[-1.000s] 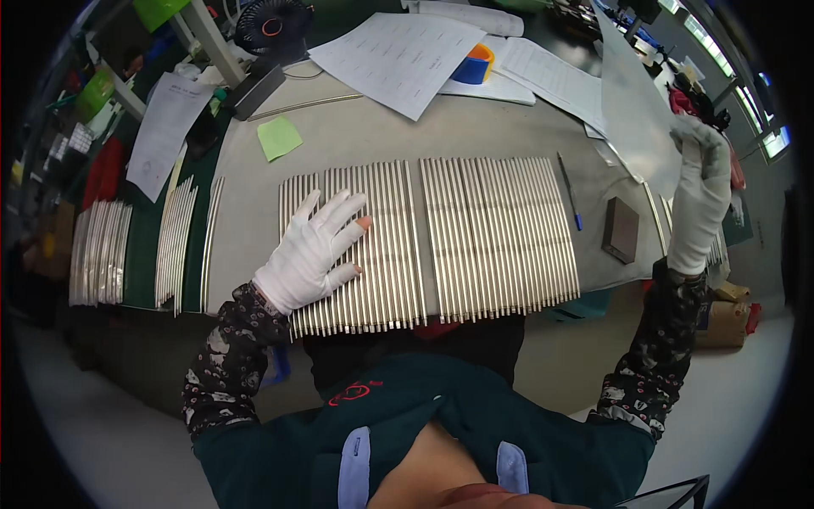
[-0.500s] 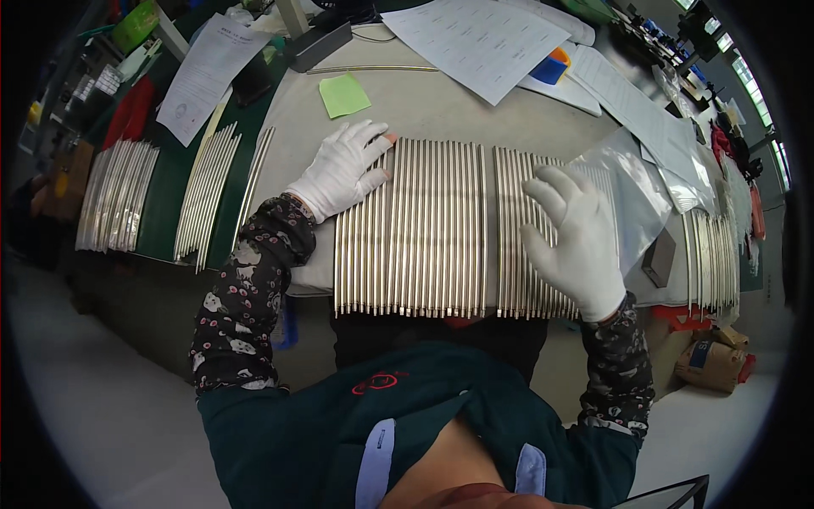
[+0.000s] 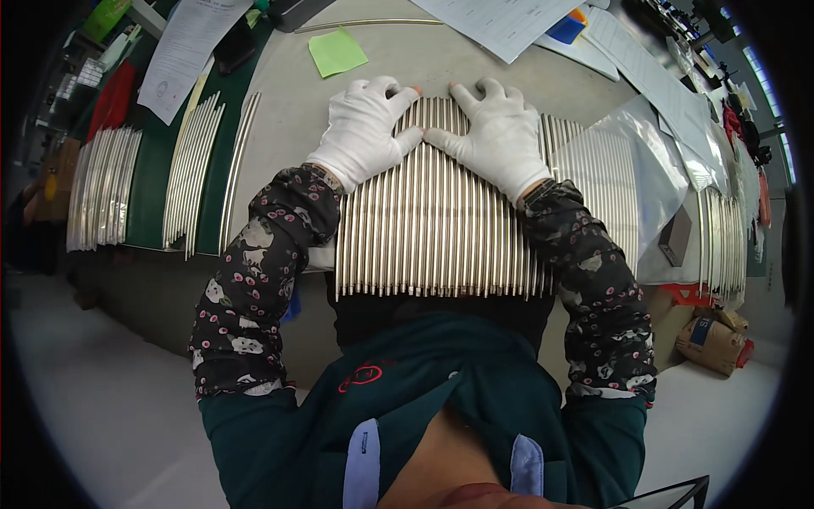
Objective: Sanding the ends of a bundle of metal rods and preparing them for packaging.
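The right hand (image 3: 500,136) has moved up beside the left hand (image 3: 366,129); both now lie flat, fingers spread, on the rods (image 3: 437,229) on the bench (image 3: 288,102).

Bright, even light, sharp centre, fisheye-bent edges

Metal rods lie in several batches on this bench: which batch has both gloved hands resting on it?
The middle batch of silver metal rods, straight ahead of the person: the left hand and right hand lie flat on its far end. The other batches lie untouched.
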Available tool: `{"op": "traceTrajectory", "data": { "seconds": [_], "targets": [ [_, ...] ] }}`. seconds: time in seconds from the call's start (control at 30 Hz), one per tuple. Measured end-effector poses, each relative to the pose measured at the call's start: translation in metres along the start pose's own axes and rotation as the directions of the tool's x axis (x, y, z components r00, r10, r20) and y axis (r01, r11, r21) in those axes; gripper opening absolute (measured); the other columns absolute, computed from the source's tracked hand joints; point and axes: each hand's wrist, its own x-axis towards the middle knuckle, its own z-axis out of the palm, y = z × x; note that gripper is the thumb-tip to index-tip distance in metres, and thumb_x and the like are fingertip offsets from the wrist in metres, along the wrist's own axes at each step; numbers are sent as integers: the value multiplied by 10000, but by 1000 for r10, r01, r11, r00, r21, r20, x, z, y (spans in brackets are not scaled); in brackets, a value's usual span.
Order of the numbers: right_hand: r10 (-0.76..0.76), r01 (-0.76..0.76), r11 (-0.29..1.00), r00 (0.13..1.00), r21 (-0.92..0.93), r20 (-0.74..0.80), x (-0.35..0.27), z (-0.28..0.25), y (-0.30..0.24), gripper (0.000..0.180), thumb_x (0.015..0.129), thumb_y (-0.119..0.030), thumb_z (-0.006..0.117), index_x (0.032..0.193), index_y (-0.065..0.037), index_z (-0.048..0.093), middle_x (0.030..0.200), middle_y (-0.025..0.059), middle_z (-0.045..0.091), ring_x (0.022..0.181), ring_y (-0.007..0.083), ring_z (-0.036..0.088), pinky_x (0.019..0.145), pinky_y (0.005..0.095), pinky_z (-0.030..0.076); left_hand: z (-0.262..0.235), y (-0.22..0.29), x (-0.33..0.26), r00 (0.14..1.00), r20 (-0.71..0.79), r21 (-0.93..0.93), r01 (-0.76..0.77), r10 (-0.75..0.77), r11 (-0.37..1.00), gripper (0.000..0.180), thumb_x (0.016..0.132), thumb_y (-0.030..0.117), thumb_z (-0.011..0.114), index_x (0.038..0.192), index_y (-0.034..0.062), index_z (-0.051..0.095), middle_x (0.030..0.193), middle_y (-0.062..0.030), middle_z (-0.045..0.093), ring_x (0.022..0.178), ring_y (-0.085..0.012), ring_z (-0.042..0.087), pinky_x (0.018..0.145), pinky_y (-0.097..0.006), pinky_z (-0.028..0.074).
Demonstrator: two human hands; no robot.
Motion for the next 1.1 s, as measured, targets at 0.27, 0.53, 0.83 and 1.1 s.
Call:
{"op": "traceTrajectory", "data": {
  "seconds": [0.27,0.53,0.83,1.1],
  "targets": [
    [6,-7,1000,1000,11,29,-11,-7,-6,679,716,-666,586,1197,-189,625,1040,98,572,1041,270,511,808,408,392,-3,10,-9,994,77,16,76,-77,997,485,782,437,623,1195,183,614,1111,-67,570,1000,-268,533,850,-391,456],
    [-31,30,997,1000,73,5,-45,-19,-12,684,704,-652,610,1162,-145,631,1088,129,569,1060,293,512,860,429,389,-9,24,-34,999,-28,-33,26,-27,999,502,729,368,701,1174,150,618,1056,-72,565,968,-272,530,837,-393,454],
    [305,-562,319,824,763,478,-173,-112,35,306,886,-223,561,776,54,633,610,58,595,552,98,563,523,230,449,-79,-29,-90,912,338,-378,-95,233,921,938,592,274,752,1424,175,330,1501,-172,191,1402,-430,72,1111,-537,196],
    [-119,-735,-319,658,599,744,-203,-52,7,468,920,-384,552,1156,20,563,991,122,655,823,174,632,716,294,531,-60,23,-85,730,364,-220,-536,579,815,816,531,230,770,1267,143,428,1384,-178,389,1272,-375,382,1061,-565,243]
  ]
}}
